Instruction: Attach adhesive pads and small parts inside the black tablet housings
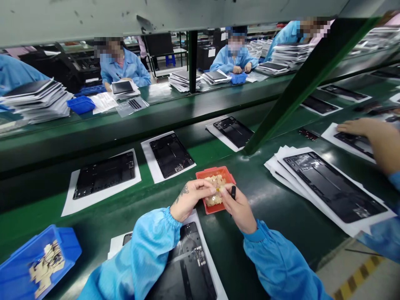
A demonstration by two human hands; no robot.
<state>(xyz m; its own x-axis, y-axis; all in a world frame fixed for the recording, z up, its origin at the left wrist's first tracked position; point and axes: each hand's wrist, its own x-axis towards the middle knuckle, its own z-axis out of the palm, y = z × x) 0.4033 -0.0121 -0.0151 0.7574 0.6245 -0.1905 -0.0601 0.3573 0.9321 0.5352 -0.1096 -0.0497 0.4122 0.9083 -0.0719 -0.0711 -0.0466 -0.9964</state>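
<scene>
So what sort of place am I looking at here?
Most likely an electronics assembly workshop: several people in blue jackets are at long green benches, flat black device panels lie on white sheets, and small pale pieces sit in a red tray.

Behind the near panel sits the tray; left, the bin.

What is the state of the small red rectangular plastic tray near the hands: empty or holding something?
Holding something: many pale tan, flat pieces show inside the red tray. Their depth cannot be told.
</scene>
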